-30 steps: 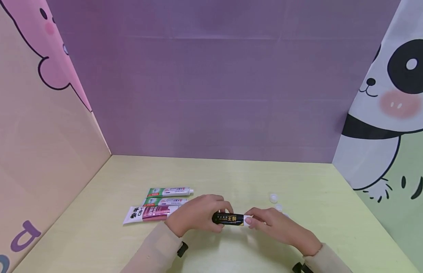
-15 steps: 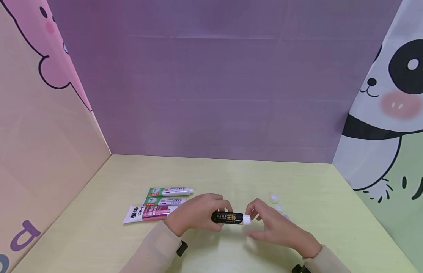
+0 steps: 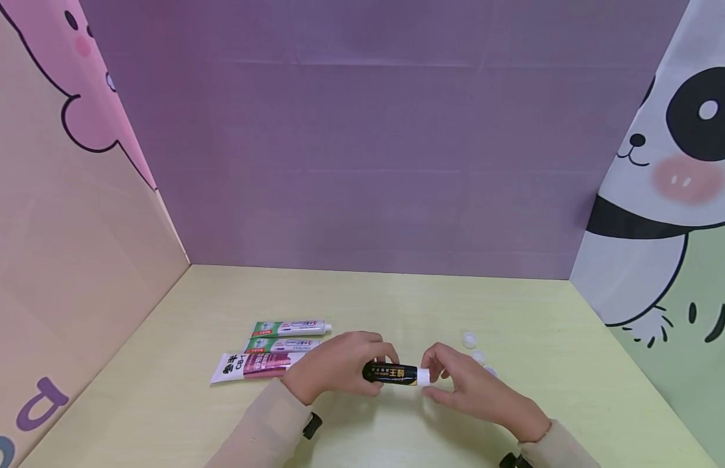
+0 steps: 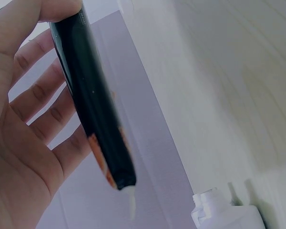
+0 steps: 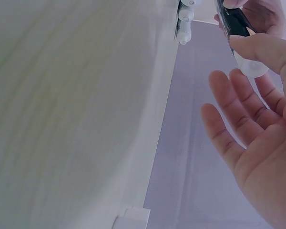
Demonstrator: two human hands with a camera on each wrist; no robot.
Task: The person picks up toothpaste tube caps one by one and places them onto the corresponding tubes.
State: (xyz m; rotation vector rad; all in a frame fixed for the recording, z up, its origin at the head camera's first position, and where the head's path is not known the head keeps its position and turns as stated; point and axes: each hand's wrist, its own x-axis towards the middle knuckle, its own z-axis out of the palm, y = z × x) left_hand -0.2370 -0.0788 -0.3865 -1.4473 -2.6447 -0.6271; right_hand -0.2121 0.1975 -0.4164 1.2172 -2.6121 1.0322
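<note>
My left hand grips a black toothpaste tube with gold lettering, thumb in front and fingers behind. The tube lies level above the table, its white cap pointing right. In the left wrist view, the tube's tail hangs toward the palm and the cap is out of frame. My right hand has its thumb and index finger around the cap. The right wrist view shows the thumb across the cap end, with the other fingers spread. Whether the thumb presses firmly is hard to see.
Left of the hands lie two green-and-white toothpaste tubes and a pink-and-white tube, partly behind the left hand. Small white caps sit behind the right hand. A purple wall backs the pale table; printed panels flank it.
My right thumb and index finger came off the cap and spread apart half a second ago; now they have drawn back in around it. The left hand and tube have barely moved.
</note>
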